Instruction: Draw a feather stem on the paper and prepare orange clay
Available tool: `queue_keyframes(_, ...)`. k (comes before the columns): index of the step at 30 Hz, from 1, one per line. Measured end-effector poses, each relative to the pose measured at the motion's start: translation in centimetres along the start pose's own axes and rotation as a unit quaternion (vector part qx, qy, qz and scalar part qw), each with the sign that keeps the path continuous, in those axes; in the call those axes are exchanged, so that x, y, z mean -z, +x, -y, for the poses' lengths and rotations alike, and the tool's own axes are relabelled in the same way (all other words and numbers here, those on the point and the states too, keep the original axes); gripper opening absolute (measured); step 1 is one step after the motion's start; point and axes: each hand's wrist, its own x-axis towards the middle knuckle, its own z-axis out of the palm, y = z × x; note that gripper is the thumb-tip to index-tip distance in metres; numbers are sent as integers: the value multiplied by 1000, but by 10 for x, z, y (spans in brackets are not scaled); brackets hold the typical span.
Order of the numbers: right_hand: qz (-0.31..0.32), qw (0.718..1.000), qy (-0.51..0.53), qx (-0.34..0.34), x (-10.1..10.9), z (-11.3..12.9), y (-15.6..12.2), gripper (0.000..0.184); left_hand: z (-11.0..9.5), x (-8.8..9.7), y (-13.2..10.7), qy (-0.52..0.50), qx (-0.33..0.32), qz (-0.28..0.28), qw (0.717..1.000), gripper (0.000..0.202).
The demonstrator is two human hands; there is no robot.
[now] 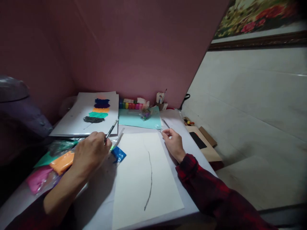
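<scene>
My left hand [90, 153] is closed around a thin metal-tipped tool [111, 129] that points up and right, beside a blue clay packet [118, 154]. My right hand [173, 142], in a red plaid sleeve, rests with fingers curled at the top right corner of a white sheet [141, 188]. It seems to pinch a small metal tool [165, 123], though the grip is unclear. A thin dark curved line [150, 179] runs down the white sheet.
Bags of orange [61, 162], pink [37, 179] and green clay lie at the left. A white board with coloured clay stripes [99, 111] leans at the back, next to a teal sheet [134, 118] and a row of clay pots. A cardboard box [206, 145] sits at the right edge.
</scene>
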Motion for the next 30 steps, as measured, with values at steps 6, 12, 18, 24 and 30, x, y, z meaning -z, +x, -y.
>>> queue_keyframes(6, 6, 979, -185, 85, 1, -4, -3, 15, 1, -2, 1, -4, -10, 24, 1000, 28)
queue_keyframes(12, -10, 975, -180, 128, 1, -5, -5, 12, 2, -9, 0, -13, -32, 21, 999, 25)
queue_keyframes(18, 12, 980, -136, 147, -1, 2, -12, 11, 6, 0, 1, -36, -37, 38, 998, 20)
queue_keyframes(24, 3, 979, -105, 174, -2, 6, -16, 11, -11, -19, -6, -136, -173, -22, 975, 16)
queue_keyframes(30, 24, 978, -87, 189, -3, 2, -16, 12, -28, -28, -17, -148, -249, -1, 957, 13)
